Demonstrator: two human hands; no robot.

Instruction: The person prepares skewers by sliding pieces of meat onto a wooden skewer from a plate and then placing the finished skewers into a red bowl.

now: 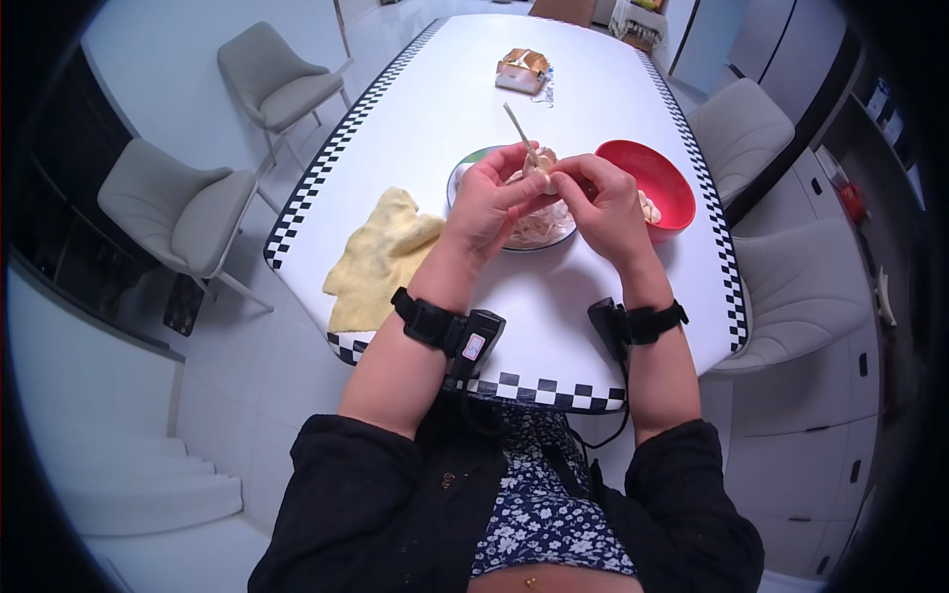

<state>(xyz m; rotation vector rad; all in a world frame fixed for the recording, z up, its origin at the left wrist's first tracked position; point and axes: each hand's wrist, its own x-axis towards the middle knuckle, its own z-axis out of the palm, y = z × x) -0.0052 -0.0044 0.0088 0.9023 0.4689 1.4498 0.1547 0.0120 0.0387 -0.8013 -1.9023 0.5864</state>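
My left hand (489, 189) holds a garlic bulb (547, 158) whose long dry stem sticks up and away from me. My right hand (604, 196) pinches the near side of the bulb with thumb and fingertips, so both hands meet on it. Below them rests a round plate (454, 176) with a dark rim, partly covered by my hands. Papery garlic skins (545, 228) are heaped on the plate. To the right stands a red bowl (671, 178), with several pale garlic cloves (650, 209) inside, partly hidden behind my right hand.
A yellow cloth (382, 259) lies crumpled at the left of the white table (415, 126), which has a checkered border. Farther back is a tissue pack (523, 70). Grey chairs (215, 215) stand along both sides. Each wrist wears a strapped black device (474, 345).
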